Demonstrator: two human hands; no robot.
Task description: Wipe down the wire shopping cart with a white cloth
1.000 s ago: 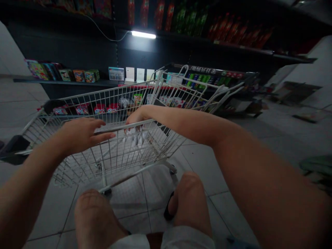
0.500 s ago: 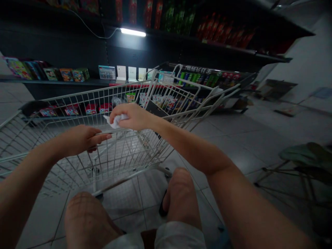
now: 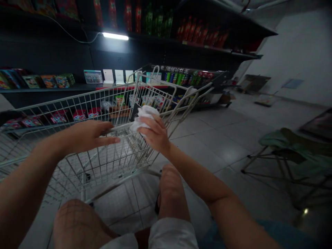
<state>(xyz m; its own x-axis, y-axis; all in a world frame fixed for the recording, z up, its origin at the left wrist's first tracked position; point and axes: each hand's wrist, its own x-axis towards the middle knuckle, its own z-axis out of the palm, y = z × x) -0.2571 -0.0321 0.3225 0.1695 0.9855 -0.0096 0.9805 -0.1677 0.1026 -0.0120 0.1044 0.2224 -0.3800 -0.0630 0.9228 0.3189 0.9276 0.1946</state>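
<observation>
A white wire shopping cart (image 3: 103, 162) stands in front of my knees. My left hand (image 3: 86, 136) is at its near top rail, thumb stretched along the near side and the fingers apart from it on the far side. The fingertips are partly hidden, and no firm grip shows. To the right, my right hand (image 3: 155, 133) is closed round a crumpled white cloth (image 3: 145, 117), possibly tissue. It is above the right part of the near rail, close to a small dark panel (image 3: 134, 112) on the cart. Whether the cloth touches the rail I cannot tell.
Beyond the cart run dark shelves (image 3: 75, 88) with boxes and packets; bottles (image 3: 190, 29) line the upper shelf under a lit tube lamp (image 3: 115, 36). A folding stool (image 3: 282, 155) with cloth on it stands at the right on the tiled floor (image 3: 207, 138).
My right hand has moved right along the cart with the white cloth and turned, so more cloth shows. My left thumb and fingers are farther apart. The view has swung to the right.
</observation>
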